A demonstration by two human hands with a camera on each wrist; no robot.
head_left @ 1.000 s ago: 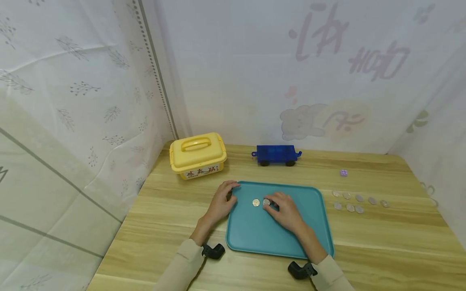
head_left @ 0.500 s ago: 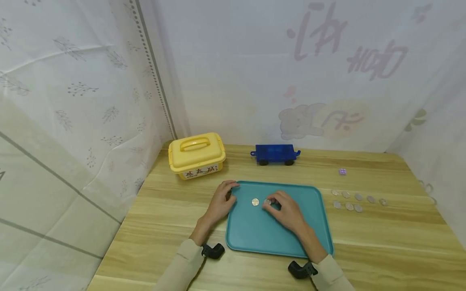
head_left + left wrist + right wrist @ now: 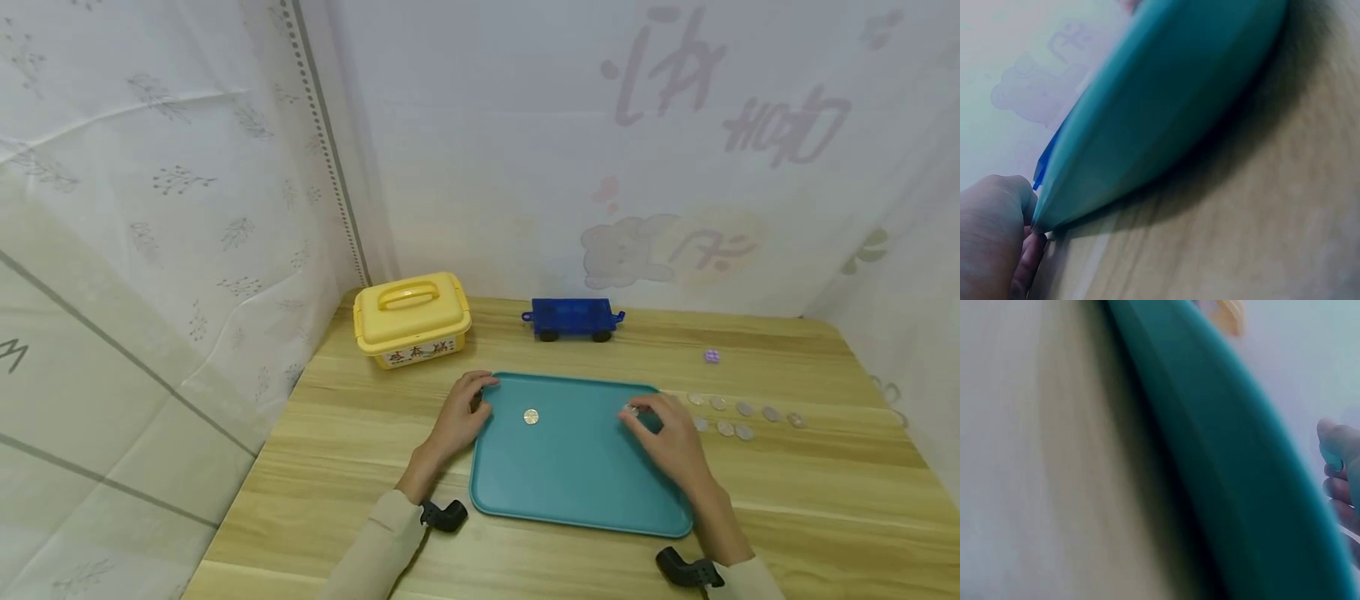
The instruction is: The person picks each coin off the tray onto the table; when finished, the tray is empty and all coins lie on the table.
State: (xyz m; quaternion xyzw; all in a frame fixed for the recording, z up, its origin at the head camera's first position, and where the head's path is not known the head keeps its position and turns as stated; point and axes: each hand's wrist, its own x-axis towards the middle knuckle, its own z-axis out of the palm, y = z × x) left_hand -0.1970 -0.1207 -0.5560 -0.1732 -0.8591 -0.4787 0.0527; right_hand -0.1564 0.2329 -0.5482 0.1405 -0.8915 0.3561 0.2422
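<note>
My right hand [image 3: 671,437] pinches a silvery coin [image 3: 632,409] between thumb and fingertips, over the right side of a teal tray [image 3: 577,479]. In the right wrist view the coin [image 3: 1331,457] shows at the fingertips, above the tray's wall. One gold-coloured coin [image 3: 531,416] lies flat on the left half of the tray. My left hand [image 3: 462,415] grips the tray's far left corner, its fingers bent over the rim. The left wrist view shows that hand [image 3: 991,231] right at the tray's corner, partly cut off.
Several coins [image 3: 725,428] lie in two rows on the table, right of the tray. Behind them sits a small purple brick [image 3: 712,357]. A blue toy wagon [image 3: 572,317] and a lidded yellow box [image 3: 412,318] stand along the back by the curtain.
My right hand has lifted the silvery coin from beside the gold-coloured one and carried it right, across to the tray's right side. The left hand stays at the corner.
</note>
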